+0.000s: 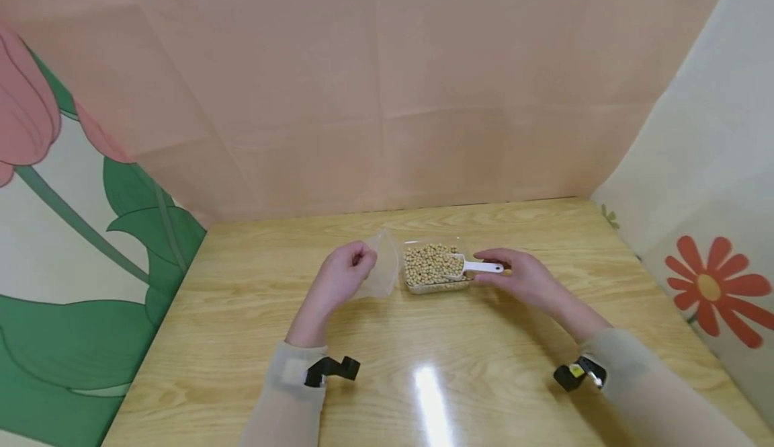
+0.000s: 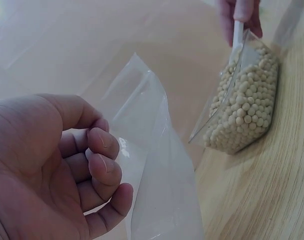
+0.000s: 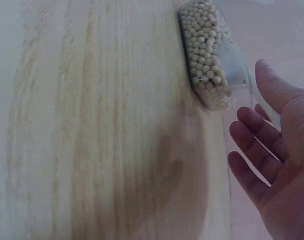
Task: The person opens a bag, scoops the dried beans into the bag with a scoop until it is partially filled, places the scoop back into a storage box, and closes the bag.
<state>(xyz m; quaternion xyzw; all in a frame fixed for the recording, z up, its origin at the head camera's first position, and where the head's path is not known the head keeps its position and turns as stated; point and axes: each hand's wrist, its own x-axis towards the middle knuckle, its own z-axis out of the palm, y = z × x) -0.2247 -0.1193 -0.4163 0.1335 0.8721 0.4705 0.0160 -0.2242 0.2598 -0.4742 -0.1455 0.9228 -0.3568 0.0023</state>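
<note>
A clear plastic box (image 1: 438,288) full of dried soybeans (image 1: 426,263) sits on the table. A white scoop (image 1: 482,267) lies on the beans with some in its bowl, its handle pointing right over the rim. My right hand (image 1: 520,275) is around the handle's end, thumb and fingers spread apart in the right wrist view. To the box's left, my left hand (image 1: 346,272) pinches a translucent plastic bag (image 1: 382,269) with curled fingers. The bag (image 2: 164,190) stands up beside the fingertips, partly hidden behind the hand in the head view.
The wood-grain table (image 1: 230,339) runs back to a pinkish cloth backdrop (image 1: 375,97). Flower-printed panels flank it, with a red flower (image 1: 710,288) on the right one. Black wrist cameras (image 1: 332,368) are strapped over both sleeves.
</note>
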